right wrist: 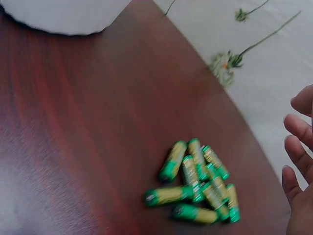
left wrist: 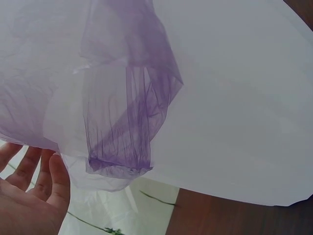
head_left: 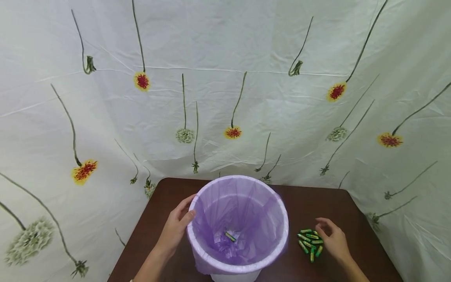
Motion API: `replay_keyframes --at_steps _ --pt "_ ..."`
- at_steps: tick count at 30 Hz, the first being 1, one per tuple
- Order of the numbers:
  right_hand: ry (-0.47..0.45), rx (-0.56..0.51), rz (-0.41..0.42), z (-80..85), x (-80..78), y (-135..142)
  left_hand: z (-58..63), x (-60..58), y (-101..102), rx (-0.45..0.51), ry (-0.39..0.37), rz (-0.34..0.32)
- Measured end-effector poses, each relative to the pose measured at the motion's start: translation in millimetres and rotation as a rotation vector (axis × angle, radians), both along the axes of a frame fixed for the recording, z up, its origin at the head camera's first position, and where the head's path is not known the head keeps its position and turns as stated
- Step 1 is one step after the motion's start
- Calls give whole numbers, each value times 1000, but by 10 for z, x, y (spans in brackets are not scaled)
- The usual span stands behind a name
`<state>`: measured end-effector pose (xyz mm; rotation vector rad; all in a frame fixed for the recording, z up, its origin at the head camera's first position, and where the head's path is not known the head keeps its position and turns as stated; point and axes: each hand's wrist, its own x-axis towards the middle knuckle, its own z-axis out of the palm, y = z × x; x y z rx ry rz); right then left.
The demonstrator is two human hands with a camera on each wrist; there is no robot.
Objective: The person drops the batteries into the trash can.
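Observation:
A white trash bin (head_left: 253,268) lined with a purple plastic bag (head_left: 246,219) stands on the table. One green and gold battery (head_left: 230,236) lies inside on the bag. At the bin's left rim my left hand (head_left: 175,224) grips the edge, thumb on the rim and fingers against the outside. In the left wrist view its fingers touch the bag's overhang. My right hand (head_left: 334,241) is above the right edge of a pile of green batteries (right wrist: 195,183), fingers loosely bent with nothing between them. The right wrist view shows it apart from the pile.
The dark brown wooden table (head_left: 165,196) extends around the bin. A white cloth (head_left: 211,47) printed with flowers hangs behind it and along both sides. The batteries lie on the table to the right of the bin.

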<state>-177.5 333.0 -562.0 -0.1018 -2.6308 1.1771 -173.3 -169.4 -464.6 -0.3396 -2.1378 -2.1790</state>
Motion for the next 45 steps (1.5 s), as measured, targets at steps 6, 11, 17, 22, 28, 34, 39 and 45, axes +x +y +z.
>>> replay_keyframes --at_steps 6,11,17,22,28,34,39,45 --pt "-59 -1 -76 -285 85 43 -6 6 -10 4 -16 0" --pt "-144 16 -94 -551 148 96 -2 2 -13 15 -27 -5" --pt "-254 -15 -108 -776 227 148 16 4 -10 13 -36 3" --pt "-174 24 -77 -863 228 154 29 19 -13 25 -41 21" --pt "-50 112 -55 -940 240 176 14 8 -10 21 -44 9" --pt "-78 154 -43 -972 288 240 1 1 -11 12 -49 16" --pt "-125 190 -13 -974 322 311 6 6 -9 18 -54 12" --pt "-91 255 28 -968 326 404 -1 -1 -7 17 -47 7"
